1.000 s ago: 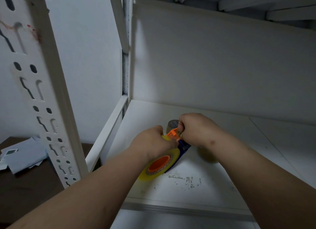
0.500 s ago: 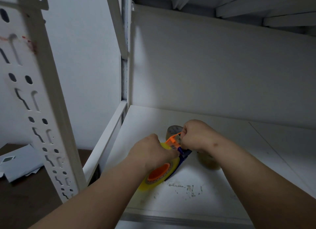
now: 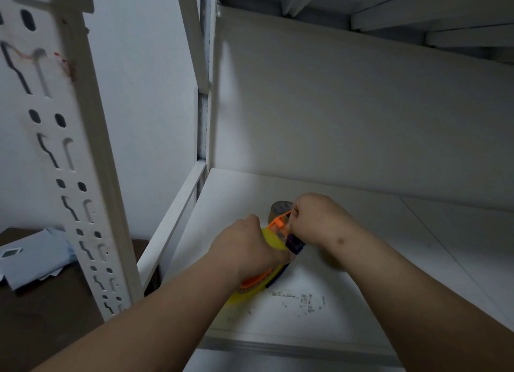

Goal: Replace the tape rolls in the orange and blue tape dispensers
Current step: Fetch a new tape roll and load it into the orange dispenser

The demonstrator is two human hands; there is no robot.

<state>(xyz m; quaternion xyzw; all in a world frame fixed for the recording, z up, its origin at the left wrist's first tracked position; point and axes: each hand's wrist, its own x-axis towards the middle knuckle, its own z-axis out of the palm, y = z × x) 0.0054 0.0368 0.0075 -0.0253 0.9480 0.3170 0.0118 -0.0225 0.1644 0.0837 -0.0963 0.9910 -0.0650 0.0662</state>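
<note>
Tape dispenser (image 3: 278, 234) between hands: left hand (image 3: 244, 249) wraps yellow tape roll (image 3: 271, 239), right hand (image 3: 314, 218) pinches orange front end. Dispenser's blue body mostly hidden; brown roll (image 3: 279, 207) behind half-covered.

The scene is dim and grey-toned, with soft light coming from the left that leaves a pale bright streak on the back panel (image 3: 347, 115) beside the rear post, while the underside of the upper shelf (image 3: 417, 7) at top right sits in deep shadow. The slotted upright (image 3: 80, 160) close to the camera is smeared by blur, and straight edges bow towards the frame's borders from the wide lens. Soft shadows pool under the two forearms on the white shelf (image 3: 375, 274), without glare.
</note>
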